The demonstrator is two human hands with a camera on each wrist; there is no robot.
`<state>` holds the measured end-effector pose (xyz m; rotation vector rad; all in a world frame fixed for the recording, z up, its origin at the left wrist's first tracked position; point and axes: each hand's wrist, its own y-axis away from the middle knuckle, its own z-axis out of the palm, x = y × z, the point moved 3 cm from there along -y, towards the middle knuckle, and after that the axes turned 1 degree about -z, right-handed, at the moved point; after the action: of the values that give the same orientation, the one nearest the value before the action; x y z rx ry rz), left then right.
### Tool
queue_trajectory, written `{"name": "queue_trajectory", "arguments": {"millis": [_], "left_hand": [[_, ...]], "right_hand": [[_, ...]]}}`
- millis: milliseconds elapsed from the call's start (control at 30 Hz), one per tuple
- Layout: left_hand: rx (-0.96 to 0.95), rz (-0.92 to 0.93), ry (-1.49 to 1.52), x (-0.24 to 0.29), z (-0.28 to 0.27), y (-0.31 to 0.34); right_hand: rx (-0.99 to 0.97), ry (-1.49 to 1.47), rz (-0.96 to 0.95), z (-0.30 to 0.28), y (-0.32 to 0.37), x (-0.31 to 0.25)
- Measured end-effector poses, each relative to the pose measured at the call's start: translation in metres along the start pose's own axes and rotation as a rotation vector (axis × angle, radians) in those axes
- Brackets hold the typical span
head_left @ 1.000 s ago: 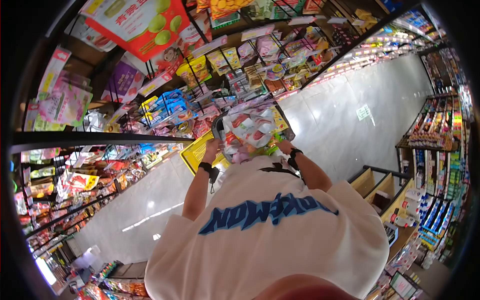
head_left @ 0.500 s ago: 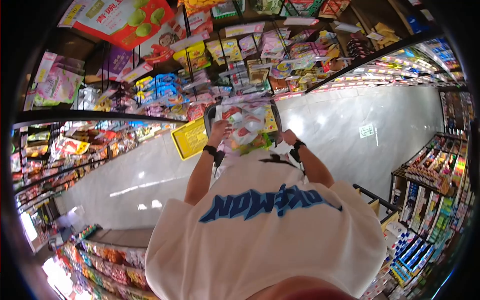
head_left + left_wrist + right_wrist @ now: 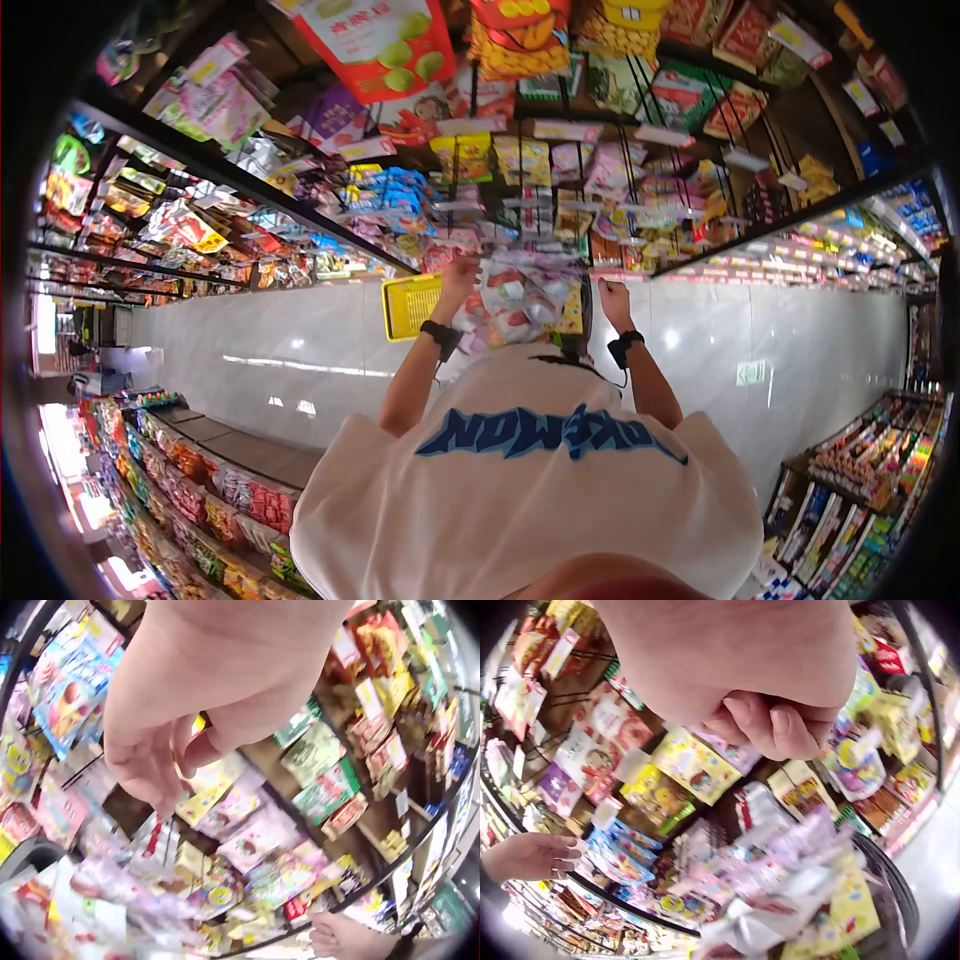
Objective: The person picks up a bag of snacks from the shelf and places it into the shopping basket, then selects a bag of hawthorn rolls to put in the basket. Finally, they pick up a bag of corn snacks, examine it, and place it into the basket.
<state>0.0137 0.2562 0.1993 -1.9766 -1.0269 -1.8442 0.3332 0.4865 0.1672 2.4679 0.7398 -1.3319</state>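
A dark shopping basket filled with packaged snack bags is in front of the person, between the two hands. My left hand is raised over the basket's left side, thumb and fingers loosely bent with nothing between them in the left wrist view. On the other side, my right hand hovers beside the basket's right edge. Its fingers are curled in toward the palm, and no item shows in them. Both wrists wear black straps.
Shelves of hanging snack bags stand ahead, with price tags and black hooks sticking out. A yellow basket is on the floor at the left. More shelving lines the lower left, and grey tiled floor runs along the aisle.
Both hands were at the basket's sides; the left has lifted off and risen forward, the right has moved outward from the edge. The head view has turned, so the shelf looks more level.
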Motion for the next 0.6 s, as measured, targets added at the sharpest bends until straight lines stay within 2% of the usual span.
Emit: {"name": "queue_trajectory", "arguments": {"millis": [33,67,100,133,167,233,300,333,367,500,600], "left_hand": [[0.002,0.068,0.029,0.035,-0.012,0.001],[0.037,0.093,0.138,0.054,-0.026,-0.004],[0.070,0.175,0.161,0.097,-0.037,0.003],[0.038,0.260,0.327,0.125,-0.049,0.004],[0.023,0.290,0.235,0.151,-0.065,0.000],[-0.012,0.273,0.246,0.246,-0.078,0.032],[-0.175,0.307,0.545,0.319,-0.089,0.057],[-0.303,0.408,0.632,0.353,-0.095,0.066],[-0.295,0.479,0.675,0.383,-0.101,0.079],[-0.208,0.725,0.518,0.460,-0.108,0.105],[-0.107,0.789,0.279,0.492,-0.083,0.093]], "right_hand": [[0.070,-0.069,-0.137,0.001,-0.019,-0.019],[0.055,-0.076,-0.145,-0.002,-0.038,-0.037],[0.047,-0.080,-0.156,-0.012,-0.054,-0.064],[0.051,0.029,-0.139,-0.034,-0.062,-0.119],[0.012,-0.003,-0.149,-0.046,-0.075,-0.146],[0.267,-0.228,-0.421,-0.066,-0.088,-0.203],[0.448,-0.324,-0.543,-0.084,-0.103,-0.228],[0.461,-0.328,-0.572,-0.098,-0.103,-0.253],[0.470,-0.325,-0.599,-0.115,-0.099,-0.280],[0.515,-0.215,-0.724,-0.151,-0.101,-0.358],[0.377,-0.287,-0.621,-0.159,-0.113,-0.410]]}}
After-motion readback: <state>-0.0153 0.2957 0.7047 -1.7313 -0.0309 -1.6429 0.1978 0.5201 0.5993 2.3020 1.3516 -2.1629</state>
